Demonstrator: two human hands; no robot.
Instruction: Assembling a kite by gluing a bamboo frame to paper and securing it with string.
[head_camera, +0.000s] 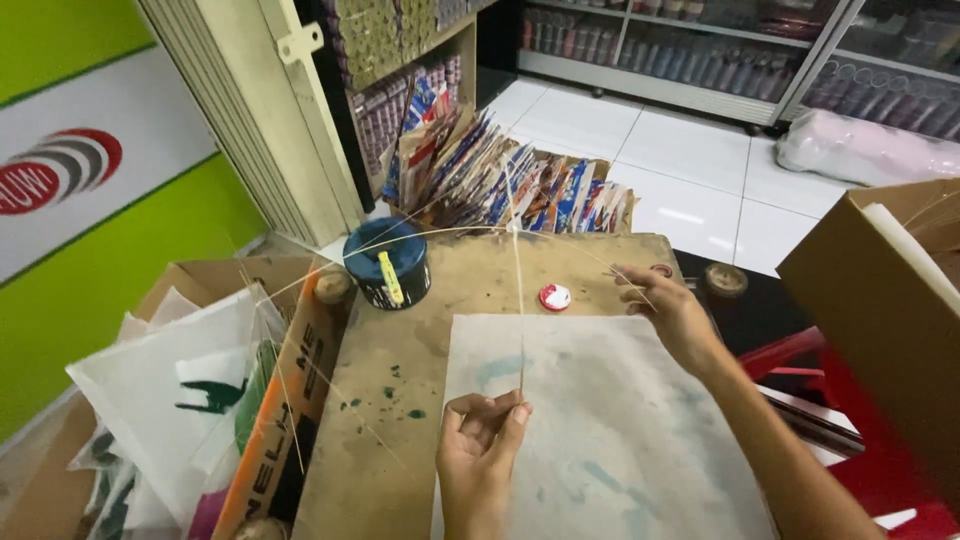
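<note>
Bamboo sticks (519, 300) crossed, pinched in left fingers (500, 415) below, right fingers (640, 285) gripping the bowed one.

Thin bamboo sticks (519, 300) crossed, one bowed; over white paper sheet (600, 430).

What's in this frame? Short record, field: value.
left hand: fingers pinch lower end of upright thin stick
right hand: holds one end of bowed stick that crosses the upright one
surface: white paper sheet on stained wooden board
on board: dark blue pot, red-white cap
left of board: white sheets in cardboard box
behind board: box of colourful packets
</note>
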